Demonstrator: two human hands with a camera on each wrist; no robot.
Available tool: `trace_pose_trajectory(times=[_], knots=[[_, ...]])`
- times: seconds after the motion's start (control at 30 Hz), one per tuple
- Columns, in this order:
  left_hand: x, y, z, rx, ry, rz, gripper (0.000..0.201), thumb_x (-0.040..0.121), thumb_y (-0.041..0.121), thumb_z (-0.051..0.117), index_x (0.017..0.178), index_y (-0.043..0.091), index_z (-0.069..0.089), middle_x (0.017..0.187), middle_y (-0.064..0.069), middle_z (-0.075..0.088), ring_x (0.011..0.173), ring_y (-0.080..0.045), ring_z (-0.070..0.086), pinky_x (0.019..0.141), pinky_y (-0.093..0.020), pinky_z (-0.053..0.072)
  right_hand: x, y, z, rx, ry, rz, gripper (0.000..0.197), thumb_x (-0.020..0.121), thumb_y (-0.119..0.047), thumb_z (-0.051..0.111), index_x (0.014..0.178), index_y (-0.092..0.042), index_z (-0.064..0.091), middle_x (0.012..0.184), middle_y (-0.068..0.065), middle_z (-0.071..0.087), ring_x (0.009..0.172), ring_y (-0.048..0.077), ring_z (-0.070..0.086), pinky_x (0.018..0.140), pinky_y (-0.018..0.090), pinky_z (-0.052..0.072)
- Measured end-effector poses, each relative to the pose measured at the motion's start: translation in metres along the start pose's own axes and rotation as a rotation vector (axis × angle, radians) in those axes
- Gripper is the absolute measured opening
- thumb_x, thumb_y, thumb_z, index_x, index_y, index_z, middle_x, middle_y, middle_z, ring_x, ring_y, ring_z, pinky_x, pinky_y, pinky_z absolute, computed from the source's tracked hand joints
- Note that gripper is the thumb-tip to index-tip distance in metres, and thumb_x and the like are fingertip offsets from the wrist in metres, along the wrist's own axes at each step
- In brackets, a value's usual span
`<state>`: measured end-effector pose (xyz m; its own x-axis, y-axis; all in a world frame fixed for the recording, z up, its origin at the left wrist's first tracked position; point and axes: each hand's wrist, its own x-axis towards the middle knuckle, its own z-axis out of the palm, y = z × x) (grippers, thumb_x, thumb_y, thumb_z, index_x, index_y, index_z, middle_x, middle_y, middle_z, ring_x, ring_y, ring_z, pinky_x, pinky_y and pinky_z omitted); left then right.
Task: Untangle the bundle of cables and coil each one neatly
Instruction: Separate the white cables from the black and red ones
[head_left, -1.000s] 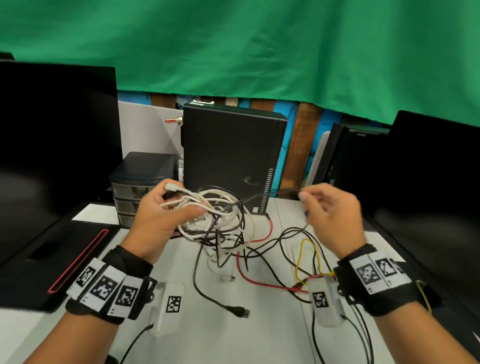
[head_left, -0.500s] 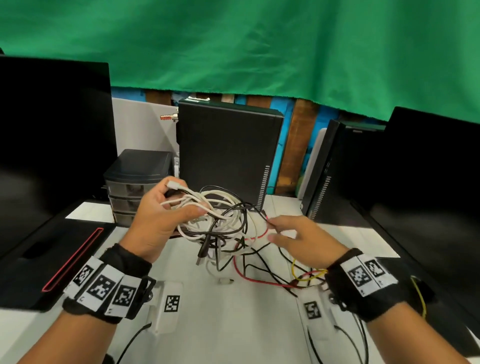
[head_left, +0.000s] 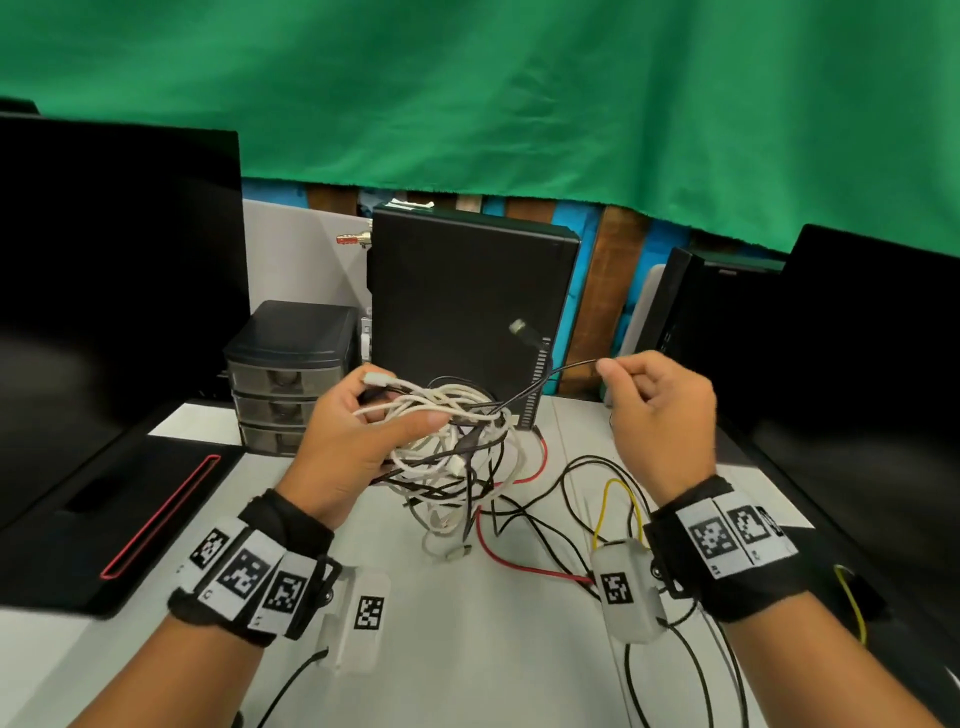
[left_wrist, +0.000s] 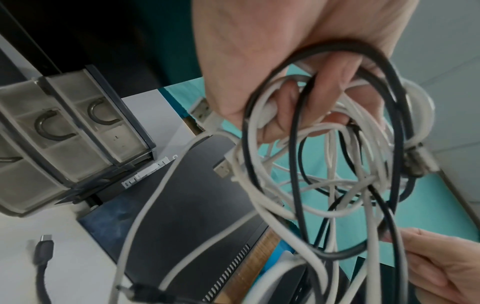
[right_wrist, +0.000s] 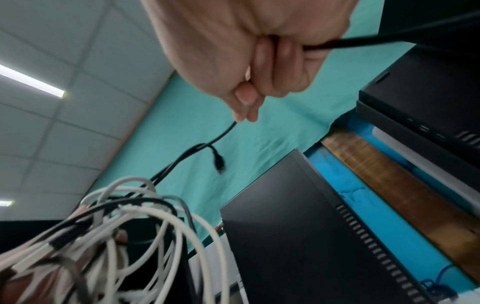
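A tangled bundle of white and black cables hangs above the white table, gripped by my left hand. In the left wrist view the fingers of my left hand curl through the loops of the bundle. My right hand is raised to the right of the bundle and pinches a thin black cable that runs out of it. The cable's plug end swings free above. In the right wrist view my right hand pinches that black cable, plug dangling.
A black computer tower stands behind the bundle, a small drawer unit to its left. Dark monitors flank both sides. Red, yellow and black wires lie on the table under my right wrist.
My right hand rose from low beside the bundle to up on the right, now pinching a thin black cable and drawing it out. My left hand kept holding the bundle.
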<state>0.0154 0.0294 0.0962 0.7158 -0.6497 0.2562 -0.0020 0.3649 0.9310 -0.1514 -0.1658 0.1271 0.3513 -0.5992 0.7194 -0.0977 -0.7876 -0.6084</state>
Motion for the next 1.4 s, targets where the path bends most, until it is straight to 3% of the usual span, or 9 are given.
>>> trace_pose_trajectory(times=[0.2, 0.4, 0.6, 0.7, 0.8, 0.93, 1.03, 1.13, 1.4], knots=[[0.002, 0.004, -0.008, -0.194, 0.049, -0.128, 0.043, 0.074, 0.016, 0.073, 0.112, -0.002, 0.060, 0.088, -0.019, 0.068, 0.055, -0.012, 0.067, 0.047, -0.018, 0.051, 0.027, 0.044, -0.020, 0.041, 0.346, 0.268, 0.023, 0.093, -0.018, 0.064, 0.073, -0.008, 0.061, 0.062, 0.006, 0.057, 0.053, 0.007, 0.052, 0.058, 0.024, 0.045], [0.007, 0.013, -0.022, -0.324, 0.038, -0.117, 0.043, 0.100, 0.013, 0.048, 0.135, -0.012, 0.046, 0.053, 0.003, 0.064, 0.031, 0.001, 0.049, 0.031, -0.010, 0.036, 0.002, 0.078, -0.023, -0.151, -0.111, 0.516, 0.022, 0.091, -0.019, 0.068, 0.069, -0.015, 0.068, 0.065, 0.006, 0.063, 0.066, 0.023, 0.059, 0.069, 0.037, 0.051], [0.005, 0.015, -0.029, -0.361, -0.024, -0.088, 0.027, 0.093, 0.027, 0.049, 0.105, 0.006, 0.062, 0.056, 0.003, 0.065, 0.025, -0.003, 0.028, 0.037, -0.020, 0.012, -0.021, 0.074, -0.011, -0.305, -0.240, 0.559, 0.008, 0.093, -0.028, 0.064, 0.090, -0.024, 0.071, 0.086, 0.001, 0.071, 0.085, 0.023, 0.067, 0.080, 0.040, 0.056], [0.001, 0.017, -0.024, -0.375, -0.076, -0.050, 0.015, 0.094, 0.021, 0.043, 0.096, 0.009, 0.052, 0.051, 0.002, 0.062, 0.024, -0.002, 0.033, 0.034, -0.013, 0.025, -0.036, 0.049, 0.000, -0.382, -0.403, 0.357, 0.029, 0.096, -0.038, 0.061, 0.123, -0.028, 0.063, 0.122, -0.009, 0.060, 0.118, 0.013, 0.053, 0.099, 0.038, 0.049], [0.001, 0.016, -0.024, -0.395, -0.163, -0.010, 0.018, 0.083, 0.015, 0.067, 0.091, 0.011, 0.051, 0.065, -0.006, 0.067, 0.044, -0.006, 0.061, 0.046, -0.018, 0.052, -0.048, 0.002, 0.009, 0.025, -0.732, 0.395, 0.026, 0.101, -0.043, 0.048, 0.121, -0.034, 0.064, 0.119, -0.021, 0.063, 0.111, -0.007, 0.056, 0.096, 0.016, 0.043], [0.006, 0.010, -0.036, -0.317, -0.255, 0.004, 0.060, 0.047, 0.030, 0.099, 0.092, 0.018, 0.062, 0.093, -0.018, 0.061, 0.080, -0.027, 0.069, 0.069, -0.037, 0.061, -0.061, -0.020, 0.017, 0.499, -0.976, 0.608, 0.029, 0.107, -0.024, 0.042, 0.109, -0.011, 0.069, 0.102, 0.000, 0.077, 0.099, 0.016, 0.072, 0.098, 0.024, 0.051], [0.006, 0.014, -0.040, -0.314, -0.295, 0.011, 0.059, 0.048, 0.026, 0.099, 0.094, 0.019, 0.063, 0.088, -0.015, 0.065, 0.078, -0.027, 0.070, 0.068, -0.036, 0.061, -0.061, -0.020, 0.012, 0.620, -0.972, 0.588, 0.024, 0.102, -0.018, 0.052, 0.109, 0.004, 0.061, 0.077, 0.011, 0.067, 0.066, 0.025, 0.066, 0.080, 0.041, 0.056], [0.005, 0.018, -0.040, -0.276, -0.337, 0.032, 0.060, 0.047, 0.025, 0.100, 0.096, 0.021, 0.064, 0.081, -0.011, 0.064, 0.069, -0.022, 0.068, 0.062, -0.031, 0.060, -0.055, -0.019, 0.010, 0.635, -0.804, 0.563, 0.017, 0.099, -0.010, 0.055, 0.095, -0.008, 0.072, 0.065, 0.006, 0.055, 0.050, 0.012, 0.043, 0.051, 0.026, 0.046], [-0.003, 0.025, -0.026, -0.218, -0.505, 0.032, 0.058, 0.055, 0.016, 0.096, 0.104, 0.020, 0.065, 0.083, -0.011, 0.069, 0.070, -0.019, 0.070, 0.063, -0.029, 0.060, -0.039, -0.018, 0.009, 0.448, -0.722, 0.428, 0.021, 0.100, -0.014, 0.057, 0.096, -0.017, 0.078, 0.064, 0.000, 0.052, 0.051, 0.005, 0.036, 0.047, 0.017, 0.030]])
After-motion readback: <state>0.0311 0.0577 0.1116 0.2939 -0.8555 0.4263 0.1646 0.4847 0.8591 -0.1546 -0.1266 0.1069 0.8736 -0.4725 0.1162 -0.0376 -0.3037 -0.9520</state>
